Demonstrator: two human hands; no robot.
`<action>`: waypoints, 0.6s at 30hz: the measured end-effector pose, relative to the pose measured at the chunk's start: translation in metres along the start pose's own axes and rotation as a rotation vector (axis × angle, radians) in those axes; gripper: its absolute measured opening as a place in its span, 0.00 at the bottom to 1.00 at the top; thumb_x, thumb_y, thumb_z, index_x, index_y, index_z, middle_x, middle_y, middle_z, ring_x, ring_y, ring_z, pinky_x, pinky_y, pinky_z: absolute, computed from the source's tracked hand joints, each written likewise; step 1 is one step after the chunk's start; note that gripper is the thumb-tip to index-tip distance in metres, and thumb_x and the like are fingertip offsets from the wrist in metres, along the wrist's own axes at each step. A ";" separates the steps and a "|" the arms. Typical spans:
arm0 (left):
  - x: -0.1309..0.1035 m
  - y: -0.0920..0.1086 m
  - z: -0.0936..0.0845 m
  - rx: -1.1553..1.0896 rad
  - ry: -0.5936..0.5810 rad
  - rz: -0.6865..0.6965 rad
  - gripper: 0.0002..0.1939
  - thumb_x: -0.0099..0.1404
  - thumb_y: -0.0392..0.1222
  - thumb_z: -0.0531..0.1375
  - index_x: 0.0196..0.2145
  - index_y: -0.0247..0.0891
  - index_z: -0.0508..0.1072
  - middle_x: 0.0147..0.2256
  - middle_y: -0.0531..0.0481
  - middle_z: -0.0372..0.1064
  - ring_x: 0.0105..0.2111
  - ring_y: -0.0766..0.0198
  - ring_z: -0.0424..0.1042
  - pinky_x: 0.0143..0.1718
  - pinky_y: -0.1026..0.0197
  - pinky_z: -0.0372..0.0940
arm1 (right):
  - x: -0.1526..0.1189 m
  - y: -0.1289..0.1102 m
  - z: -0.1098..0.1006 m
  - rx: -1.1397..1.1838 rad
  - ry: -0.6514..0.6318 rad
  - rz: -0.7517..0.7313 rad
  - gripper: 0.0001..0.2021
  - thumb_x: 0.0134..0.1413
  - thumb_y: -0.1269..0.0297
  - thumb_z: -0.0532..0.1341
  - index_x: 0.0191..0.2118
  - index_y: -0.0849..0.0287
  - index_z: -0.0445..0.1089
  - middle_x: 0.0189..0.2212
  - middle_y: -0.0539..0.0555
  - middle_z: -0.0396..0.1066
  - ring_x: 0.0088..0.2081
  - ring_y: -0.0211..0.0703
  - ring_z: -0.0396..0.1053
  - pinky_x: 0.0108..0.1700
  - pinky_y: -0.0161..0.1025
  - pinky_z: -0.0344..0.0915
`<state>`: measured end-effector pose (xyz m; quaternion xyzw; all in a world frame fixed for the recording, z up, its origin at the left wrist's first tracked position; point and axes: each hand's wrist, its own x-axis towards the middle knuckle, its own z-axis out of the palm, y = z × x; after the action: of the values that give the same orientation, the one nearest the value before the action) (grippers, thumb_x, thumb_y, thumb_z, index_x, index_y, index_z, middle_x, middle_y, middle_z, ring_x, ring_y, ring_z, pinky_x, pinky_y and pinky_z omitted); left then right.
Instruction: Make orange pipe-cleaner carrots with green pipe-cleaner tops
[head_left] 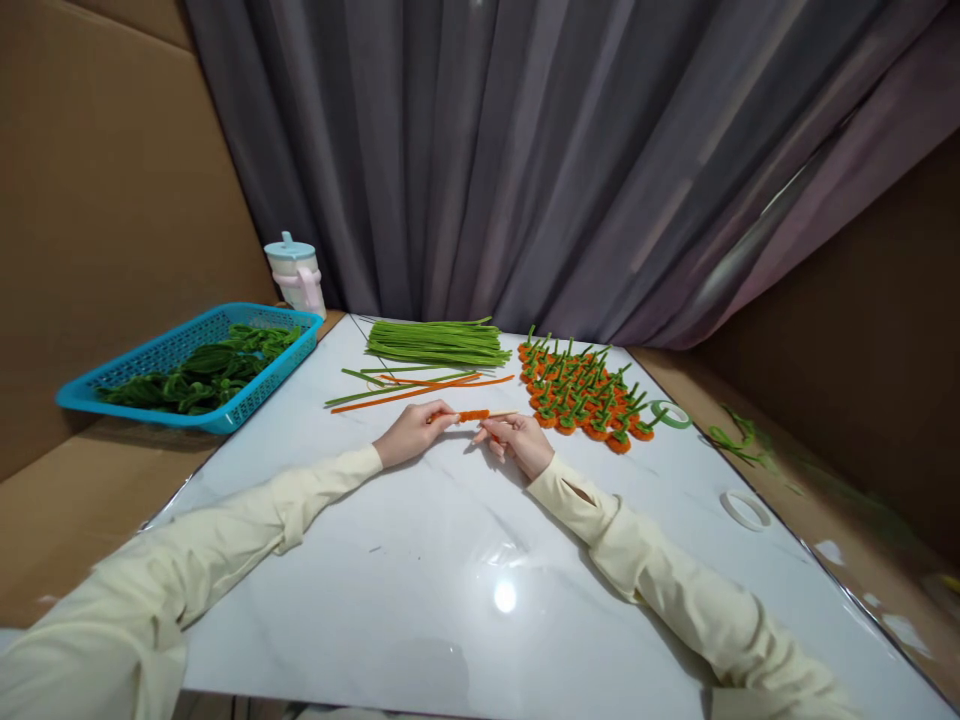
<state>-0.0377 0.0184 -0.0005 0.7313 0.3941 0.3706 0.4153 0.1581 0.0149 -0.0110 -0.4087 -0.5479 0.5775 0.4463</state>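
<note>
An orange fuzzy pipe cleaner (pixel 474 415) is wound in a tight coil around a thin pale stick (pixel 504 413), held level just above the white table. My left hand (pixel 416 432) pinches the coil's left end, fingers closed. At its right end, the closed thumb and fingers of my right hand (pixel 521 442) grip the coil; part of their hold is hidden. Behind my left hand lie loose orange pipe cleaners (pixel 397 394) and a few green ones (pixel 352 396). Beyond these is a thick bundle of green pipe cleaners (pixel 439 343).
Many orange pieces with green stems (pixel 577 390) stand in rows at the back right. Near them lie a green tape roll (pixel 672 414) and a white tape roll (pixel 745 510). A blue basket (pixel 187 328) of green leaf shapes and a lidded cup (pixel 295 275) stand left.
</note>
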 end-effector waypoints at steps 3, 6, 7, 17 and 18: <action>-0.005 -0.001 0.006 0.236 0.065 0.167 0.10 0.62 0.44 0.53 0.32 0.34 0.69 0.26 0.50 0.64 0.26 0.66 0.62 0.31 0.63 0.58 | -0.003 0.000 0.002 -0.094 0.032 0.016 0.16 0.43 0.53 0.60 0.25 0.65 0.67 0.22 0.57 0.72 0.12 0.29 0.54 0.13 0.32 0.52; -0.008 -0.005 0.009 0.579 0.105 0.406 0.12 0.66 0.42 0.49 0.35 0.33 0.69 0.27 0.47 0.67 0.29 0.63 0.66 0.33 0.62 0.60 | -0.005 0.003 0.005 -0.227 0.068 0.010 0.16 0.46 0.53 0.57 0.26 0.64 0.66 0.22 0.56 0.72 0.11 0.31 0.54 0.13 0.32 0.53; -0.009 -0.006 0.009 0.671 0.122 0.467 0.13 0.66 0.41 0.48 0.36 0.33 0.69 0.27 0.47 0.67 0.29 0.63 0.67 0.32 0.62 0.60 | -0.006 0.003 0.006 -0.281 0.081 0.001 0.16 0.47 0.53 0.56 0.27 0.64 0.66 0.22 0.56 0.72 0.11 0.31 0.54 0.13 0.33 0.52; -0.007 -0.005 0.004 0.618 0.038 0.380 0.14 0.64 0.41 0.49 0.31 0.33 0.72 0.20 0.50 0.65 0.20 0.67 0.61 0.24 0.66 0.55 | -0.019 0.001 0.002 -0.858 0.147 -0.289 0.08 0.46 0.70 0.54 0.32 0.61 0.69 0.31 0.57 0.72 0.33 0.43 0.66 0.33 0.35 0.57; -0.006 -0.005 0.002 0.571 0.025 0.343 0.14 0.64 0.41 0.50 0.30 0.33 0.73 0.19 0.51 0.64 0.19 0.69 0.60 0.24 0.66 0.54 | -0.019 0.001 0.001 -0.885 0.134 -0.311 0.09 0.44 0.72 0.54 0.32 0.61 0.69 0.31 0.58 0.71 0.34 0.44 0.65 0.33 0.35 0.57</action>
<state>-0.0392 0.0143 -0.0070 0.8693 0.3582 0.3186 0.1205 0.1627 -0.0040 -0.0122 -0.5093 -0.7659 0.1872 0.3449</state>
